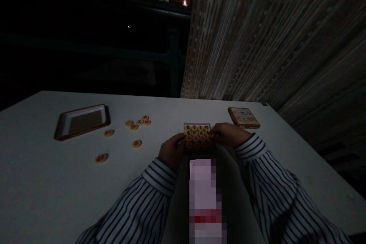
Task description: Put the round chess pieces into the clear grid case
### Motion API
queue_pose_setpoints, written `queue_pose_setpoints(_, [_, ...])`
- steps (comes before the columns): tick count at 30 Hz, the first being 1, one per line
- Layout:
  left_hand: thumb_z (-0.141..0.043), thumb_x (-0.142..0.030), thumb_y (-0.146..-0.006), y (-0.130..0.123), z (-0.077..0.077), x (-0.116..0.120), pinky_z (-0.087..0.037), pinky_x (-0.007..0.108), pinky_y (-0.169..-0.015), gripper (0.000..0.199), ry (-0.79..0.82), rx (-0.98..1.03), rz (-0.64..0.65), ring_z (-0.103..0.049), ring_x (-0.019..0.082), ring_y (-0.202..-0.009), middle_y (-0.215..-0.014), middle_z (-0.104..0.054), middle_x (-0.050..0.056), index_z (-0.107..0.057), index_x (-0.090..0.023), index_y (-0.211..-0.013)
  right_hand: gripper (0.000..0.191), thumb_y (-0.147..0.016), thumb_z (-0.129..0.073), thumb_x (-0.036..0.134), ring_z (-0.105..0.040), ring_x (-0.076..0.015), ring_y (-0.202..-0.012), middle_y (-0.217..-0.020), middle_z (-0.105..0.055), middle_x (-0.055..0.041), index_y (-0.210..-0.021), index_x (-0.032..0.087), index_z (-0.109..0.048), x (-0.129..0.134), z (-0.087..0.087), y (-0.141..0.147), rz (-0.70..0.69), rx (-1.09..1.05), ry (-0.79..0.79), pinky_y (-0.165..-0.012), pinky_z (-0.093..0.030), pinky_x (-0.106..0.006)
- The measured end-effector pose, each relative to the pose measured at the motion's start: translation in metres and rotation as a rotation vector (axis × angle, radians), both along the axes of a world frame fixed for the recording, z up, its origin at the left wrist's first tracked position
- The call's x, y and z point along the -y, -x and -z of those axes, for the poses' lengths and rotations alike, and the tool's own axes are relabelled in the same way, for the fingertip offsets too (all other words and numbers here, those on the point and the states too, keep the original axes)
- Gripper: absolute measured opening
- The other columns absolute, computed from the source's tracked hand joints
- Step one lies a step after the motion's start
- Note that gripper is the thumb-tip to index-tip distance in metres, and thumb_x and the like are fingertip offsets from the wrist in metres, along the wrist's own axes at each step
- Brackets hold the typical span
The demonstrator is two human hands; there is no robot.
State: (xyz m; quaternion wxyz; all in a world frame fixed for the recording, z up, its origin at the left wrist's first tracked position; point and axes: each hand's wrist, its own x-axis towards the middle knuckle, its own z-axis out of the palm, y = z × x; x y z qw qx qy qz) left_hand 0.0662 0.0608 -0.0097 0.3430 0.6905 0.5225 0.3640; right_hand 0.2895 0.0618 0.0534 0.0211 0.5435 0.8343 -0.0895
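Note:
A small tray of round xiangqi pieces [197, 133], set in rows with black and red characters, is at the table's near edge in front of me. My left hand [172, 150] grips its left side, fingers curled against the edge. At its right side my right hand [228, 134] has its fingers closed on the edge. Loose pieces with red marks lie to the left: a cluster [139, 122], one piece [137, 143] nearer me, another [109, 133] by the box lid, and one [101, 158] farther down.
An open, shallow rectangular box part [81, 122] lies at the table's left. A flat decorated box piece [244, 117] rests at the right. The white table [57, 183] meets a string curtain [228, 38] behind. The surroundings are dark.

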Motion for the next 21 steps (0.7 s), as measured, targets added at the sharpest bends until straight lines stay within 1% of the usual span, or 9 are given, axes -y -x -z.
queue_pose_setpoints(3, [-0.048,-0.026,-0.074,-0.001,0.000,0.000,-0.048,0.029,-0.081,0.027,0.007,0.011,0.001,-0.060,0.016,-0.089,-0.098,-0.066,0.002,-0.062,-0.019,-0.097,0.027,-0.077,-0.047,0.029,-0.056,-0.0174,-0.085,-0.092,-0.062,-0.0062,-0.099,0.021,-0.061,0.000,0.001,0.000,-0.013,0.004,0.007,-0.071,-0.039,-0.025])
queue_pose_setpoints(7, [-0.048,-0.025,-0.074,0.000,0.001,0.000,-0.048,0.030,-0.082,0.027,-0.013,0.017,-0.001,-0.060,0.016,-0.090,-0.098,-0.066,0.002,-0.062,-0.020,-0.096,0.028,-0.077,-0.048,0.027,-0.056,-0.0175,-0.087,-0.095,-0.062,-0.0065,-0.100,0.020,-0.061,-0.001,0.002,0.000,-0.027,0.003,0.008,-0.072,-0.038,-0.025])
queue_pose_setpoints(12, [-0.047,-0.025,-0.074,0.000,0.003,-0.001,-0.047,0.030,-0.083,0.027,-0.014,0.028,0.024,-0.060,0.016,-0.091,-0.099,-0.065,0.001,-0.062,-0.021,-0.097,0.028,-0.078,-0.046,0.030,-0.056,-0.0177,-0.087,-0.095,-0.062,-0.0070,-0.100,0.020,-0.061,-0.001,0.001,-0.001,-0.028,0.001,0.011,-0.073,-0.038,-0.026])
queue_pose_setpoints(16, [-0.047,-0.024,-0.074,-0.001,0.005,-0.002,-0.048,0.031,-0.083,0.027,-0.005,0.072,0.018,-0.060,0.016,-0.090,-0.098,-0.066,0.001,-0.062,-0.020,-0.096,0.028,-0.078,-0.047,0.028,-0.055,-0.0171,-0.086,-0.095,-0.060,-0.0073,-0.102,0.019,-0.060,0.000,-0.001,0.002,-0.045,-0.019,-0.068,-0.073,-0.038,-0.026])
queue_pose_setpoints(19, [-0.047,-0.025,-0.074,-0.001,0.005,-0.001,-0.047,0.032,-0.084,0.028,0.009,0.063,0.020,-0.059,0.017,-0.092,-0.099,-0.065,0.002,-0.062,-0.020,-0.097,0.026,-0.079,-0.047,0.027,-0.054,-0.0160,-0.085,-0.095,-0.058,-0.0071,-0.101,0.020,-0.059,0.001,-0.004,0.010,-0.077,-0.023,-0.124,-0.073,-0.037,-0.026])
queue_pose_setpoints(21, [-0.047,-0.026,-0.074,0.000,0.004,-0.001,-0.047,0.032,-0.083,0.028,0.014,0.047,0.015,-0.059,0.018,-0.092,-0.099,-0.065,0.003,-0.062,-0.019,-0.097,0.025,-0.080,-0.046,0.026,-0.054,-0.0156,-0.086,-0.095,-0.057,-0.0066,-0.100,0.020,-0.059,0.003,-0.005,0.016,-0.089,-0.012,-0.131,-0.074,-0.036,-0.027])
